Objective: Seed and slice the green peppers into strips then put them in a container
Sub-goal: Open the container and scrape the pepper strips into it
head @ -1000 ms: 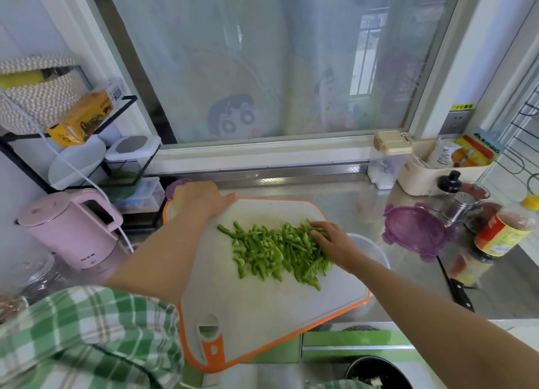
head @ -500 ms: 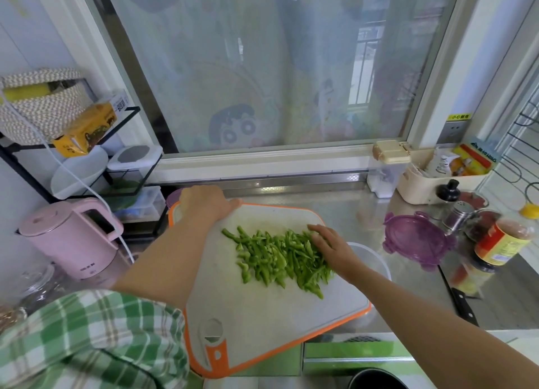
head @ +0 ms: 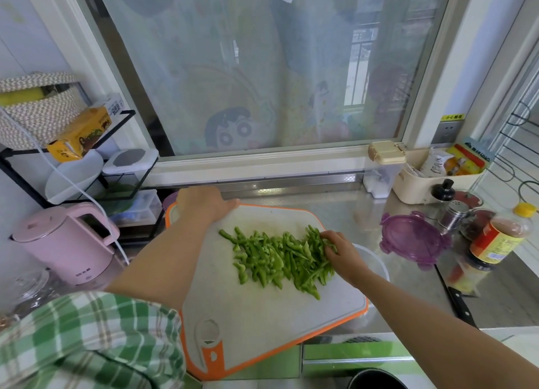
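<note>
Looking down past my green plaid sleeve (head: 87, 339), I see the white cutting board with an orange rim (head: 262, 324) slanting away from me. Its handle hole is at the near end. The heap of green pepper strips (head: 274, 257) lies across the middle of the board. My right hand (head: 341, 251) is at the heap's right end, fingers curled down into the strips and raking up a bunch. Just beyond that hand, partly hidden under the board's right edge, sits the translucent white round container (head: 379, 263). At the far left corner my left hand (head: 204, 202) clamps the board, thumb lying on top. Further right are a purple plastic lid (head: 411, 239) and a black-handled knife (head: 460, 304) on the steel counter.

The strips look light, damp and limp, and loose ones will likely slide or cling to my fingers. I judge it better to scoop from the heap's edge with a cupped hand or sweep them off the board's right side into the container.

A second ago my right hand lay flatter over the heap's right end. Now its fingers are bent and have shifted towards the far right tip. The left hand's hold has not changed.
</note>
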The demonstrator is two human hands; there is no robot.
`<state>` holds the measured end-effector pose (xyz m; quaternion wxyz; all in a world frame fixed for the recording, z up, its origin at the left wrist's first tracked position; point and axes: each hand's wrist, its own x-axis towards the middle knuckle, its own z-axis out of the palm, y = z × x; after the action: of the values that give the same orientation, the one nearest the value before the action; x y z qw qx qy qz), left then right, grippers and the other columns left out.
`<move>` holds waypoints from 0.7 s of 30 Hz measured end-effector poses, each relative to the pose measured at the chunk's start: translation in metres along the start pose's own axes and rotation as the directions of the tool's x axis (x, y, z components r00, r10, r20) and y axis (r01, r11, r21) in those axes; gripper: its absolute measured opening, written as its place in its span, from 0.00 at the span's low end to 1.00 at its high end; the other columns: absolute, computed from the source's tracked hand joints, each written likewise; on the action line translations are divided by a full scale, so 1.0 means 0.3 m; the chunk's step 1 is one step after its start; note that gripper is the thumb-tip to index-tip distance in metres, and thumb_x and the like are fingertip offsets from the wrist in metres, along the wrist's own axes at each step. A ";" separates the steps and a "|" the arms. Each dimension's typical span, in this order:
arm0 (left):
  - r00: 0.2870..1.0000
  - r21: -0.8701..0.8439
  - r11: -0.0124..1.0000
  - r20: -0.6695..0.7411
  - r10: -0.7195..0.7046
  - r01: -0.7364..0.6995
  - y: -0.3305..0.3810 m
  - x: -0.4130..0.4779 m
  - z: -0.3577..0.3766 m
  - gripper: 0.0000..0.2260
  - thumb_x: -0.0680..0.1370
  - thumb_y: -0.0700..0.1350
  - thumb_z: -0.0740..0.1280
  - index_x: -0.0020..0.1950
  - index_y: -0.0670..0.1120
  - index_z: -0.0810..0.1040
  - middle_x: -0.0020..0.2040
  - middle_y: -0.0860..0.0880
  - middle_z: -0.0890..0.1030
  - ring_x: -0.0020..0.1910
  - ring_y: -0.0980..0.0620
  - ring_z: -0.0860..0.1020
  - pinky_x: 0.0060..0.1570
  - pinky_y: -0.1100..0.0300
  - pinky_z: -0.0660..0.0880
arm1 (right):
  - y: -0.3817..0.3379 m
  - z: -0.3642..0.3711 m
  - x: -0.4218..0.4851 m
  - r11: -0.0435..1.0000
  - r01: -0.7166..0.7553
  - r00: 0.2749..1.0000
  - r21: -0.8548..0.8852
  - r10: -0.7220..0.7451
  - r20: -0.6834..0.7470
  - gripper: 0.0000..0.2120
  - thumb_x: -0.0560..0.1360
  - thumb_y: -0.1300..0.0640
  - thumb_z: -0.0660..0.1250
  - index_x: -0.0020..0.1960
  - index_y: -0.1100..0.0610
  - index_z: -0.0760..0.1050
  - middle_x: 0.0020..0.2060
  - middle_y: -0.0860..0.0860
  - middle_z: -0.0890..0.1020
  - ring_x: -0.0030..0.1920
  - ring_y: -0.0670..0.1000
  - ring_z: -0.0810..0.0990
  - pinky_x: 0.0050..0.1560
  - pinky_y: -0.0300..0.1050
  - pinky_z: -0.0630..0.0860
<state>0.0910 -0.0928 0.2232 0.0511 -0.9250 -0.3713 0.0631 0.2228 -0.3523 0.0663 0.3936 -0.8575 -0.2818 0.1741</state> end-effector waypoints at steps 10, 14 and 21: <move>0.998 0.024 1.000 -0.059 0.012 -0.011 0.006 0.004 -0.003 0.33 0.77 0.70 0.54 0.64 0.46 0.78 0.66 0.46 0.77 0.66 0.44 0.72 0.61 0.52 0.70 | -0.026 -0.001 0.004 0.997 0.073 0.996 -0.032 -0.071 0.047 0.23 0.80 0.46 0.60 0.74 0.42 0.62 0.64 0.48 0.67 0.64 0.50 0.68 0.67 0.50 0.66; 0.999 0.036 0.999 -0.042 0.012 -0.011 0.006 0.004 0.001 0.33 0.77 0.70 0.53 0.64 0.46 0.77 0.65 0.46 0.77 0.65 0.44 0.73 0.60 0.53 0.70 | -0.007 0.005 0.002 0.994 0.074 0.997 -0.086 -0.075 -0.010 0.12 0.80 0.55 0.59 0.63 0.50 0.73 0.59 0.53 0.73 0.58 0.54 0.73 0.60 0.49 0.71; 0.999 0.047 0.999 -0.043 0.022 -0.020 0.017 0.011 0.001 0.33 0.76 0.71 0.54 0.63 0.46 0.78 0.64 0.46 0.78 0.65 0.44 0.74 0.59 0.53 0.71 | 0.069 -0.009 -0.008 0.989 -0.069 0.992 -0.130 0.054 -0.114 0.14 0.78 0.65 0.55 0.60 0.56 0.73 0.56 0.56 0.74 0.50 0.54 0.74 0.47 0.43 0.67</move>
<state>0.0969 -0.0941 0.2220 0.0802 -0.9286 -0.3586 0.0521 0.2296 -0.3663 0.0521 0.3446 -0.8986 -0.2442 0.1193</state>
